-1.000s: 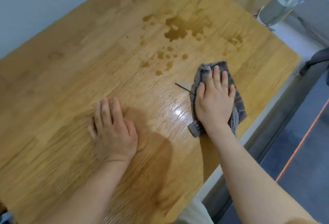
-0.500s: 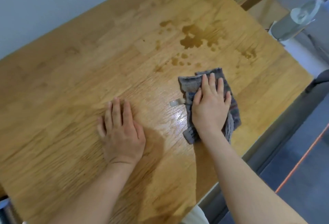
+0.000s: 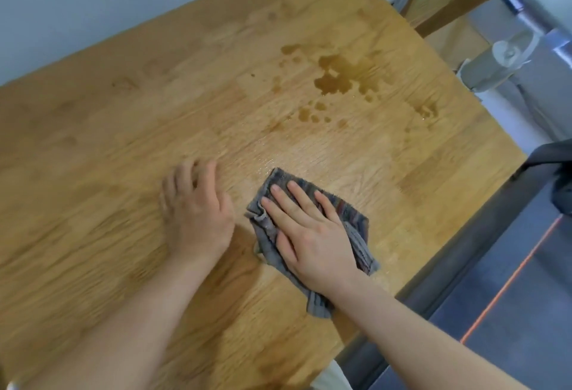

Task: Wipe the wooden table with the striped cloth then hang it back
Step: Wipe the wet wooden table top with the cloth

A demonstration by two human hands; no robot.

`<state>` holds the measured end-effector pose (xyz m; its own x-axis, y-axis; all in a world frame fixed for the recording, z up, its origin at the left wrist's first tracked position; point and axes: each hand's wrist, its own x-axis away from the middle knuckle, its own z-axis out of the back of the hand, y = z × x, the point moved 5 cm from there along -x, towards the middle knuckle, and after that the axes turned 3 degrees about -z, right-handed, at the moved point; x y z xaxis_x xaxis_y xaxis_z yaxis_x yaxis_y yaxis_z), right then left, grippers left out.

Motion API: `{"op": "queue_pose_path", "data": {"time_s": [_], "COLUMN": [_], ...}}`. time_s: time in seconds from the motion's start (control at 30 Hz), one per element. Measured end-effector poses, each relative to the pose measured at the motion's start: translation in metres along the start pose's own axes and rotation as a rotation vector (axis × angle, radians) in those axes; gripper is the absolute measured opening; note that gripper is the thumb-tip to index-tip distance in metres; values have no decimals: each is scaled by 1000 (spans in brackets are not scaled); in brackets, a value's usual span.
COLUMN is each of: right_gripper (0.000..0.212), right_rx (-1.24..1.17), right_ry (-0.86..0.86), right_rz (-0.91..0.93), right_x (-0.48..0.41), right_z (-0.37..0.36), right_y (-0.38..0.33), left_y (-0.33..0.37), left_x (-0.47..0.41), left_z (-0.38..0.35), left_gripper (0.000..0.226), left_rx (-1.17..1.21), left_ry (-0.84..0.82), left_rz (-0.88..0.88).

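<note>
With straight fingers (image 3: pixel 297 200) the right hand (image 3: pixel 309 235) presses the cloth (image 3: pixel 356 221) flat on the counter (image 3: pixel 123 142), the brown spill (image 3: pixel 334 80) lying beyond the cloth's far edge, farther from the open left hand (image 3: pixel 195 213)

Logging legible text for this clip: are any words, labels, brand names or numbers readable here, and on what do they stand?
No text can be read.
The light wooden table shows only grain and brown spill stains.
The grey striped cloth under the right hand shows stripes and no lettering.
The pale grey rounded object beyond the table's far corner is too blurred to show any label.
</note>
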<state>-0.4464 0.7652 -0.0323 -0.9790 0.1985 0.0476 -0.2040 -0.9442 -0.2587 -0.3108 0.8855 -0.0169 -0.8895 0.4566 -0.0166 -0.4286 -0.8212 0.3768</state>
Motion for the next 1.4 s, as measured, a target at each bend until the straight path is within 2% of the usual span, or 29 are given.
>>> {"op": "queue_pose_path", "data": {"time_s": [0.07, 0.17, 0.3, 0.4, 0.5, 0.57, 0.67, 0.8, 0.87, 0.93, 1.1, 1.17, 1.23, 1.4], "right_gripper": [49, 50, 52, 53, 54, 56, 57, 58, 57, 55, 53, 53, 53, 54], "right_rx": [9, 18, 26, 33, 75, 105, 127, 62, 61, 65, 114, 110, 119, 69], "right_ry": [-3, 38, 9, -7, -74, -110, -93, -45, -48, -38, -134, -157, -136, -16], "right_rz": [-18, -128, -159, -137, -19, 63, 101, -27, -65, -34, 177, 230, 185, -60], "right_x": [-24, -87, -156, -114, -33, -23, -79, -195, -216, -193, -40, -34, -69, -166], "right_z": [1, 2, 0, -2, -1, -2, 0, 0, -3, -4, -3, -4, -5, -13], "right_y": [-1, -7, -22, -17, -17, -8, -7, -26, -35, -34, -35, -28, -31, -57], "left_y": [-18, -43, -42, -42, -43, -41, -41, -45, -45, -43, -45, -46, -47, -50], "left_x": [-26, -41, -40, -38, -36, -38, -41, -41, -40, -39, -40, -41, -41, -43], "left_z": [3, 8, 4, 3, 4, 6, 7, 6, 7, 7, 8, 7, 8, 9], "left_gripper": [49, 52, 52, 52, 52, 52, 54, 55, 53, 52, 53, 52, 52, 55], "left_rx": [-66, -126, -139, -138, -145, -137, -144, -142, -141, -140, -125, -108, -97, -97], "left_ry": [-49, -14, -4, 28, 41, 34, 40, 32, 35, 46, 45, 38, 51, 74], "left_rz": [4, 74, 35, 32, 34, 43, 54, 65, 50, 36, 61, 64, 55, 16]}}
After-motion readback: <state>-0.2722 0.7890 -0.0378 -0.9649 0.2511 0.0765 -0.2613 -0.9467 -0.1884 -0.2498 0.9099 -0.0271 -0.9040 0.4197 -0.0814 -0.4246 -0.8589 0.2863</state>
